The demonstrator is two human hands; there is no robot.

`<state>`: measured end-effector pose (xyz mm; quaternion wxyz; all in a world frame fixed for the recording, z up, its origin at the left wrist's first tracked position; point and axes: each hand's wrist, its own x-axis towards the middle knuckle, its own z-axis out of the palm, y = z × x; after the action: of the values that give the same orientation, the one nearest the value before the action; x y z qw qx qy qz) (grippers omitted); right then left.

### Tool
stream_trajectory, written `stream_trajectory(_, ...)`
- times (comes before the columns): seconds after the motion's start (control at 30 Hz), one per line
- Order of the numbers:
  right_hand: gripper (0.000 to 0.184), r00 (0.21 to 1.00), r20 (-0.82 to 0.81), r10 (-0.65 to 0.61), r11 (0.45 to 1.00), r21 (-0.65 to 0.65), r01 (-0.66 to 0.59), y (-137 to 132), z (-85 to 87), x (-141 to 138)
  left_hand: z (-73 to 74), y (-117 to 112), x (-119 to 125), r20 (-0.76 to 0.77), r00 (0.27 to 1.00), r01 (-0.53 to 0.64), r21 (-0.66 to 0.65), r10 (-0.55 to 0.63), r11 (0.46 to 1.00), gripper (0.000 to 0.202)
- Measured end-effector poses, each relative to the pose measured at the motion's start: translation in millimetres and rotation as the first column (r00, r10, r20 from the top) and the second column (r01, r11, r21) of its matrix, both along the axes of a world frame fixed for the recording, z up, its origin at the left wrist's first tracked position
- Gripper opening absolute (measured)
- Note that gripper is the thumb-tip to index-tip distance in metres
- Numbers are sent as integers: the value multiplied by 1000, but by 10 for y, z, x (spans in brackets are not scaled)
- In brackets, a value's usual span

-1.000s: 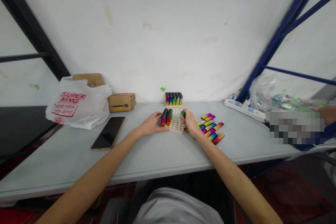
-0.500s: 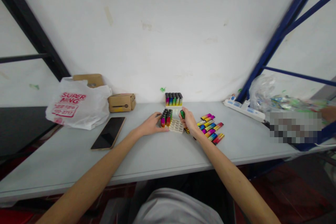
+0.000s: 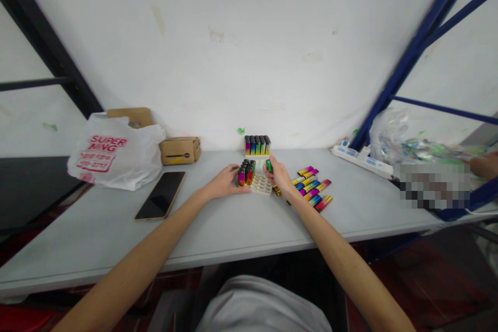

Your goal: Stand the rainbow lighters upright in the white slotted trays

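Note:
My left hand (image 3: pixel 222 181) grips the left end of a white lighter tray (image 3: pixel 261 185), thumb along the near side and fingers at the far side. Upright colourful lighters (image 3: pixel 246 172) fill the tray's left part; open sockets show on its right. Over the tray's right side, my right hand (image 3: pixel 278 175) pinches a green lighter (image 3: pixel 268 166), most of it hidden by the fingers. Several loose metallic lighters (image 3: pixel 311 187) lie beside and partly behind the right wrist. A second tray packed with lighters (image 3: pixel 257 145) stands against the wall.
To the left are a phone (image 3: pixel 161 196), a small cardboard box (image 3: pixel 181 150) and a white plastic bag (image 3: pixel 116 153). A power strip (image 3: pixel 362 162) lies at the right by a blue metal frame (image 3: pixel 414 54). Another person's hand (image 3: pixel 486 165) shows at the far right edge, near clear plastic bags (image 3: pixel 389 132).
My right hand has shifted slightly, and the green lighter in it is turned a little. My left hand stays on the tray. The view has tipped slightly.

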<state>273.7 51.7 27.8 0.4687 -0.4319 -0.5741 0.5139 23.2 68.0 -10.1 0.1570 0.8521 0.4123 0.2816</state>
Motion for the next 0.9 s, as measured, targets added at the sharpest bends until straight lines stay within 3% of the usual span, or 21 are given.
stream_trajectory(0.17,65,999,18,48,969,243,-50,27,-6,40,28,-8,21,-7,1000,0,-8,0,1000,76)
stream_trajectory(0.37,58,945,278,-175,868,496,15,10,-13,93,41,-24,27,-10,1000,1,-9,-1,1000,75)
stream_trajectory(0.57,56,906,418,-71,887,442,-134,-90,10,59,18,-6,30,-34,999,-20,-24,19,999,79)
stream_trajectory(0.9,47,866,491,-99,889,434,-144,-132,-15,-38,6,-4,27,-10,1000,3,2,-3,1000,75)
